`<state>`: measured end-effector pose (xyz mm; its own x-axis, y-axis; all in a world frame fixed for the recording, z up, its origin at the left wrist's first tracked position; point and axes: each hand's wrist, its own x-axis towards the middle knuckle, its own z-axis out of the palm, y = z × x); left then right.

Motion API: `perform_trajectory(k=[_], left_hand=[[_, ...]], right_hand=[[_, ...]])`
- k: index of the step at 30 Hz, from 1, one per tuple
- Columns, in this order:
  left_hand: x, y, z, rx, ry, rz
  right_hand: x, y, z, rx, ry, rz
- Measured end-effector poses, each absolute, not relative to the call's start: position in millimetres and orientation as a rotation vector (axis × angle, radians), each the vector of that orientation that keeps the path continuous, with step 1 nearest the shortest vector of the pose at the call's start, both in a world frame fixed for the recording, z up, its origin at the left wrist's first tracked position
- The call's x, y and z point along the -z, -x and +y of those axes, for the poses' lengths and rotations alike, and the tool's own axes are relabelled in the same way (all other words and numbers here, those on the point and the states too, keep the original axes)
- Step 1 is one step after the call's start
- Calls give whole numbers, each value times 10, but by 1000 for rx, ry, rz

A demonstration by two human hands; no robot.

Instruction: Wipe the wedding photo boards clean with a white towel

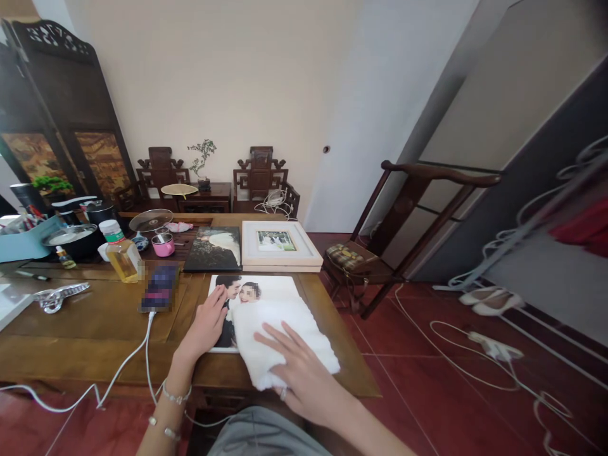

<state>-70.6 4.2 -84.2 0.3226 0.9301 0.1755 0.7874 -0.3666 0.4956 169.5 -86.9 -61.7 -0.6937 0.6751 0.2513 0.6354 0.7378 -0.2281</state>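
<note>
A large photo print [266, 288] lies flat on the wooden table [95, 329] in front of me. A folded white towel [280, 332] covers its lower right part. My right hand [297, 367] lies flat on the towel, fingers stretched out. My left hand [206, 323] rests on the print's left edge with its fingers spread. Neither hand grips anything.
Behind the print lie a dark photo panel [215, 249] and a white framed picture [278, 244]. A phone [160, 287] on a white cable, an oil bottle [121, 253], a pink cup [163, 244] and pots stand at left. A wooden chair [380, 247] stands right of the table; cables cross the red floor.
</note>
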Motion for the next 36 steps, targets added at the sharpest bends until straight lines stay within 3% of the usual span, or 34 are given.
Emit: perform_trajectory(k=[9, 21, 31, 36], left_hand=[[840, 737, 48, -640, -2249, 1507], [848, 726, 32, -724, -2219, 1493], [892, 760, 70, -712, -2232, 1506], [930, 770, 90, -766, -2255, 1464]], right_hand=[[510, -1502, 271, -120, 1172, -2440], [666, -1519, -680, -164, 1011, -2557], [536, -1320, 120, -149, 1200, -2408], [591, -1265, -135, -160, 1156, -2469]])
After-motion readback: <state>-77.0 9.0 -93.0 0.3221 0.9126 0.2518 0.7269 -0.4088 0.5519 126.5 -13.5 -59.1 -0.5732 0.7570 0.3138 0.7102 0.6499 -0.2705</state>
